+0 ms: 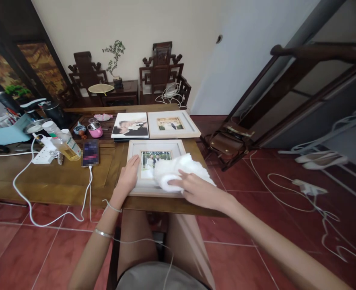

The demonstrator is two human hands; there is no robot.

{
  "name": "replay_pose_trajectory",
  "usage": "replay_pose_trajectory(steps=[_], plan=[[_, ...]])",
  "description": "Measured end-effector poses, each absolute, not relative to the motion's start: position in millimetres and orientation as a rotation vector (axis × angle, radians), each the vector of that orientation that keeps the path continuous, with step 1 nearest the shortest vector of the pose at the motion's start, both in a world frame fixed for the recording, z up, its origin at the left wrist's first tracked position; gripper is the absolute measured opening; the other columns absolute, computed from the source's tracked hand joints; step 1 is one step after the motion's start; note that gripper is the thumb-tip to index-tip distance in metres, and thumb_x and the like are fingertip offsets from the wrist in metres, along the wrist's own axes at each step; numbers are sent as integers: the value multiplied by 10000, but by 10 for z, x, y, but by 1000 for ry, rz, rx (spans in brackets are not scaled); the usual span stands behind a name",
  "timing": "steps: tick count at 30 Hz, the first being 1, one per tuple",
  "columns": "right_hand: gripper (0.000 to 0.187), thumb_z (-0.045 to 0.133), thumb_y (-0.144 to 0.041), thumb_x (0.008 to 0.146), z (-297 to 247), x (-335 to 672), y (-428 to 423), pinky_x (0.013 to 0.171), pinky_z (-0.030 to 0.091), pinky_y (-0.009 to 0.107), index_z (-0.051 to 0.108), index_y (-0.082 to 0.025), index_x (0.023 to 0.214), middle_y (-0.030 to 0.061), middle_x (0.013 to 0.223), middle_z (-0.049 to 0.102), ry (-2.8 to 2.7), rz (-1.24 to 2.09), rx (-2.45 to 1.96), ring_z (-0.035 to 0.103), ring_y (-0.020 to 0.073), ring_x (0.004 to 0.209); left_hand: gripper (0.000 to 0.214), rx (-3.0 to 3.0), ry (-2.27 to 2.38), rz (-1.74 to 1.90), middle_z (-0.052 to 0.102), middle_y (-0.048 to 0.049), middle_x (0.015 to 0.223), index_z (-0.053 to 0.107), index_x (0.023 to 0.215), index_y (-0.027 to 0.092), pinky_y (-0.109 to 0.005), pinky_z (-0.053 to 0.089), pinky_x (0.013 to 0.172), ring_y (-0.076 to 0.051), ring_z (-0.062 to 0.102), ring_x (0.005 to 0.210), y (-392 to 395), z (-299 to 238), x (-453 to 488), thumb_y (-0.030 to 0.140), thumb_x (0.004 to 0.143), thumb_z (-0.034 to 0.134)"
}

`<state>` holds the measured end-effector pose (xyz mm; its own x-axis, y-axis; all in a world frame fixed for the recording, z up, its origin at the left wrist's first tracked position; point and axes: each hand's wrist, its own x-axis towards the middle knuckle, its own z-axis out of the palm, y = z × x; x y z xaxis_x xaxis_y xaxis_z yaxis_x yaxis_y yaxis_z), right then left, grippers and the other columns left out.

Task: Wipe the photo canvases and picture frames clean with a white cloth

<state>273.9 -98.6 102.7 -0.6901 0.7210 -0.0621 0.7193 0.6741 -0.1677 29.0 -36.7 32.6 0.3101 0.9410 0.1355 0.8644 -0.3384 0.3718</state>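
Observation:
A light wooden picture frame (165, 143) with a wedding photo (148, 160) lies flat near the table's front edge. At its left border, my left hand (128, 174) grips the side with the fingers close together. My right hand (196, 187) is closed on a bunched white cloth (185, 164), pressed against the lower right part of the frame. The cloth covers part of the photo and the frame's right corner. Just behind are a second framed photo (188, 125) and a white photo panel (140, 119), side by side.
Left on the wooden table (105, 191) are a phone (90, 153) on a cable, a bottle of yellowish liquid (67, 147), a power strip (43, 156) and a pink cup (95, 129). A white cable hangs over the front edge. A brown bag (226, 143) rests beyond the right end.

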Motion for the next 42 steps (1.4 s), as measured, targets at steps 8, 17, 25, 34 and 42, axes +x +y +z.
replay_pose_trajectory(steps=[8, 17, 25, 34, 42], plan=[[535, 458, -38, 687, 778, 2704, -917, 1037, 330, 460, 596, -194, 1181, 119, 1291, 550, -2717, 190, -1217, 447, 250, 1244, 658, 2359, 1649, 448, 328, -84, 1489, 364, 1382, 205, -449, 343, 1068, -209, 293, 1370, -352, 314, 285, -47, 777, 312], [508, 475, -84, 759, 609, 2637, 236, 1061, 225, 541, 550, -132, 1258, 134, 1440, 391, -2536, -187, -1534, 255, 332, 1351, 704, 2347, 1621, 473, 333, -93, 1485, 366, 1380, 208, -459, 337, 1074, -212, 301, 1367, -329, 301, 266, -80, 738, 333], [553, 436, -5, 670, 900, 2607, -701, 1053, 255, 523, 622, -158, 1168, 144, 1311, 540, -2869, 282, -1191, 361, 284, 1310, 672, 2335, 1667, 472, 340, -70, 1485, 378, 1380, 203, -412, 345, 1076, -206, 312, 1364, -368, 313, 292, -59, 766, 306], [574, 448, -13, 685, 819, 2590, -820, 1084, 261, 484, 584, -182, 1216, 120, 1424, 417, -2823, 332, -1174, 332, 276, 1333, 642, 2342, 1668, 377, 302, -80, 1502, 343, 1402, 168, -417, 329, 1084, -199, 277, 1378, -376, 368, 299, -29, 793, 291], [543, 459, -40, 745, 559, 2416, 203, 1068, 162, 608, 542, -143, 1272, 101, 1480, 322, -2655, -100, -1384, 176, 358, 1375, 690, 2339, 1647, 370, 284, -56, 1512, 326, 1404, 199, -414, 333, 1080, -179, 259, 1385, -340, 341, 282, -56, 763, 306]])
